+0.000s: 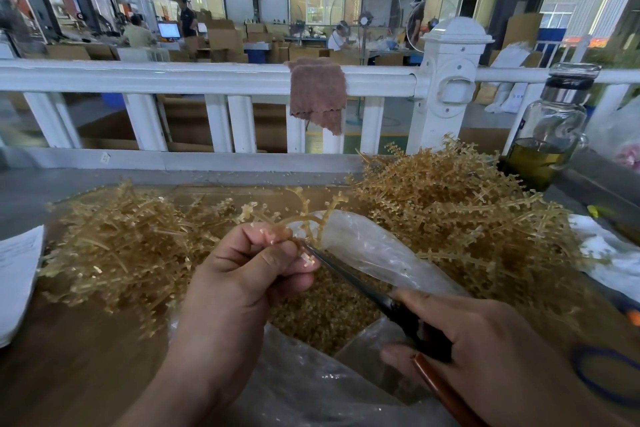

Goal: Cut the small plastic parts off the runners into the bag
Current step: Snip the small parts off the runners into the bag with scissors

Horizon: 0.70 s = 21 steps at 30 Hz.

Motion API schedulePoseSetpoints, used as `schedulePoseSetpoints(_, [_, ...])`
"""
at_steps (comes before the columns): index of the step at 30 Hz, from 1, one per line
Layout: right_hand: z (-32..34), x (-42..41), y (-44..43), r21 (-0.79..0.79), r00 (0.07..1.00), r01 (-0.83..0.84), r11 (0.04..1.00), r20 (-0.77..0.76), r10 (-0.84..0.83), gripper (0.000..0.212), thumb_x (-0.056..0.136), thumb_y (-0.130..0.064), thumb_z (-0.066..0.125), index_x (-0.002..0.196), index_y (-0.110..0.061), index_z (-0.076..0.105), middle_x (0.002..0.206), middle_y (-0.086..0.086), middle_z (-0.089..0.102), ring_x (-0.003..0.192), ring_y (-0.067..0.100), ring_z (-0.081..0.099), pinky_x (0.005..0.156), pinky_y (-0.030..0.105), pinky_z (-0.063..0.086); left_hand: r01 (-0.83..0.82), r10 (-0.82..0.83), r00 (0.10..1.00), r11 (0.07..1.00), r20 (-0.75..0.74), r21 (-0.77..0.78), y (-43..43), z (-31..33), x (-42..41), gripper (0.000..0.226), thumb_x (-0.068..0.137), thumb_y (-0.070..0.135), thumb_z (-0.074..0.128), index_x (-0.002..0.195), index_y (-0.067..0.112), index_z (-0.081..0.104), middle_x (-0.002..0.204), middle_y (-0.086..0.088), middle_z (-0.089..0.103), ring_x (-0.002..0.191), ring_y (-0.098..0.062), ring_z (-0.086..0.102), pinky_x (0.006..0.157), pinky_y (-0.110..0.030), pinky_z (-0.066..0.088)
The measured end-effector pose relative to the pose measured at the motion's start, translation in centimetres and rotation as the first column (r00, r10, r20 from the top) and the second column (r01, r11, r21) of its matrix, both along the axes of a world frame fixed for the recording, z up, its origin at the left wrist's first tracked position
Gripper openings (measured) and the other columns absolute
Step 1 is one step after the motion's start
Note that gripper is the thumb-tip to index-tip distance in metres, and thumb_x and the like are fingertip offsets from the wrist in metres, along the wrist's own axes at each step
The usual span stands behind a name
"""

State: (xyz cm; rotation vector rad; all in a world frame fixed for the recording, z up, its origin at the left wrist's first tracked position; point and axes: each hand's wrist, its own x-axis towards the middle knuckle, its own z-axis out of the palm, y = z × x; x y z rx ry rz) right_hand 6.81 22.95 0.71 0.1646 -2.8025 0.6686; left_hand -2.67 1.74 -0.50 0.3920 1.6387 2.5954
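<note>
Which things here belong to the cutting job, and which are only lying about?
For the job: runner held by left hand, scissors in right hand, bag, cut parts inside it, runner pile at left, runner pile at right.

Lying about: cloth on the rail, glass bottle, paper.

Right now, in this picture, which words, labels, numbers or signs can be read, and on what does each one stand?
No text here can be read.
On the white fence, a small sticker: too small to read.
On the paper sheet at the left edge: print too faint.
On the monitor far behind: blurred.
On the red sign far right: blurred.
</note>
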Motion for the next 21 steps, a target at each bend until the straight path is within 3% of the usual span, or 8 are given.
schedulePoseSetpoints(4, [-0.25,-0.06,-0.02,-0.014,1.0,0.015,1.0,0.025,-0.014,0.083,0.062,-0.1,0.026,0.131,-0.055,0.034,0.099,-0.034,0.069,0.086,-0.013,0.063,0.067,0.002,0.045,0.002,-0.002,1.0,0.999,0.004,0.035,0.01,-0.22,-0.12,0.011,0.07,0.019,0.079,0.068,0.024,0.07,0.077,-0.005,0.07,0.072,-0.019,0.073,0.064,-0.028,0.059])
schedulePoseSetpoints(9, [-0.4,-0.05,0.12,0.004,0.999,0.013,1.0,0.042,-0.013,0.091,0.056,-0.102,0.012,0.132,-0.056,0.031,0.095,-0.035,0.067,0.086,-0.011,0.063,0.07,0.008,0.049,0.048,-0.05,0.998,0.997,0.048,0.055,0.23,-0.63,-0.08,0.004,0.071,0.026,0.075,0.073,0.022,0.074,0.077,-0.004,0.068,0.074,-0.014,0.071,0.067,-0.027,0.059])
schedulePoseSetpoints(13, [-0.2,0.03,-0.08,0.027,0.996,0.019,0.999,0.084,-0.021,0.096,0.056,-0.099,0.019,0.135,-0.053,0.049,0.106,-0.032,0.066,0.093,-0.01,0.06,0.081,0.014,0.051,0.078,-0.082,0.995,0.995,0.062,0.067,0.2,-0.61,-0.07,0.005,0.075,0.024,0.072,0.071,0.023,0.074,0.074,-0.003,0.069,0.071,-0.013,0.069,0.066,-0.026,0.059])
schedulePoseSetpoints(16, [0.03,0.07,-0.32,0.037,0.996,0.021,0.999,0.089,-0.024,0.089,0.061,-0.095,0.029,0.133,-0.049,0.053,0.102,-0.031,0.067,0.09,-0.01,0.061,0.077,0.014,0.05,0.082,-0.086,0.995,0.994,0.052,0.077,0.27,-0.5,0.17,0.004,0.071,0.025,0.074,0.068,0.023,0.073,0.073,-0.002,0.069,0.071,-0.012,0.07,0.064,-0.025,0.059])
schedulePoseSetpoints(19, [0.2,0.12,-0.52,0.055,0.995,0.027,0.998,0.092,-0.032,0.093,0.06,-0.097,0.018,0.13,-0.047,0.053,0.096,-0.031,0.066,0.085,-0.009,0.061,0.069,0.011,0.046,0.072,-0.076,0.996,0.995,0.053,0.076,0.41,-0.43,0.37,0.005,0.071,0.024,0.073,0.066,0.024,0.071,0.072,-0.003,0.069,0.07,-0.012,0.07,0.062,-0.024,0.059])
schedulePoseSetpoints(21, [0.22,0.21,-0.56,0.056,0.995,0.034,0.998,0.09,-0.039,0.091,0.062,-0.096,0.018,0.128,-0.044,0.055,0.096,-0.029,0.067,0.085,-0.007,0.063,0.07,0.015,0.05,0.067,-0.071,0.996,0.995,0.051,0.073,0.46,-0.37,0.45,0.005,0.069,0.025,0.074,0.064,0.024,0.071,0.072,-0.003,0.069,0.07,-0.012,0.07,0.062,-0.024,0.059])
